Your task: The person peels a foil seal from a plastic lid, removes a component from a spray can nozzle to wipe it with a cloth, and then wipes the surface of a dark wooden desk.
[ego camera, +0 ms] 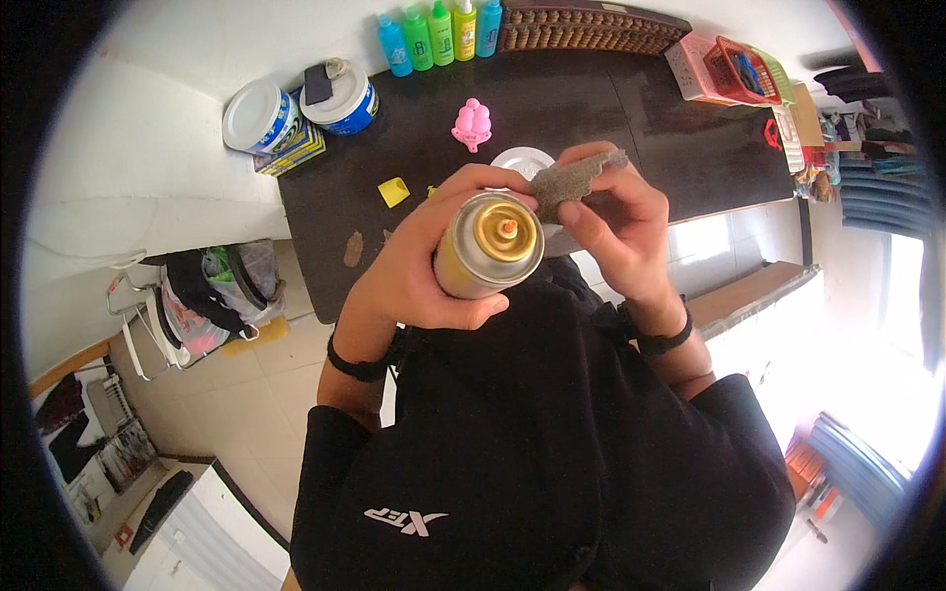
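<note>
A metal aerosol can with a gold-coloured top and a small orange-tipped valve is gripped in my left hand, its top towards the camera. My right hand pinches a thin grey-brown piece of rough, ragged-edged material between thumb and fingers, beside the can. Behind my hands a round white lid shows in part. On the dark table beyond lie a pink moulded plastic piece and a yellow square piece. A brown flake lies near the table's left edge.
Two white-and-blue tubs stand at the back left, the left one on a yellow-and-blue box. Coloured bottles and a wooden abacus line the wall. Plastic baskets sit at the back right. A chair with bags stands left.
</note>
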Demonstrator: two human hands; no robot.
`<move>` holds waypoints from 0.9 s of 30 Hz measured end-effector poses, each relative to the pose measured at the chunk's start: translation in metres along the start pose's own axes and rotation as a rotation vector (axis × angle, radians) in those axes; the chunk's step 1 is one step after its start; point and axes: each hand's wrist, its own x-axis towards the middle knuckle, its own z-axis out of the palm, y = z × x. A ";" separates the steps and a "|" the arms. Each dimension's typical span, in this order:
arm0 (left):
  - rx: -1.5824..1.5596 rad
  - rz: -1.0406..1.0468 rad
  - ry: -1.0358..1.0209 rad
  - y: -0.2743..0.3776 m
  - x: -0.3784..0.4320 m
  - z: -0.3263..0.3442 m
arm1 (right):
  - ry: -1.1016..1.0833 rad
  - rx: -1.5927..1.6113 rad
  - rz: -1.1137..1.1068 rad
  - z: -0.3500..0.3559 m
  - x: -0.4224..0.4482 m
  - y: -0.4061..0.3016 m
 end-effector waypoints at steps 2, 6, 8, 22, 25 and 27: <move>0.040 0.002 0.014 0.004 0.000 0.000 | 0.047 0.115 0.013 0.001 -0.003 0.002; 0.156 0.085 0.025 0.004 0.000 -0.001 | 0.213 0.193 0.001 0.017 0.003 -0.009; 0.090 0.012 0.039 0.007 -0.002 0.002 | 0.199 0.107 0.037 0.017 0.003 -0.011; 0.078 -0.016 0.031 0.006 0.002 0.010 | 0.203 0.174 0.209 0.021 -0.005 0.001; 0.129 0.011 -0.006 0.009 0.004 0.007 | 0.166 0.261 0.253 0.015 -0.006 0.003; 0.135 0.050 -0.049 0.012 0.008 0.011 | 0.118 0.282 0.252 0.014 -0.007 0.000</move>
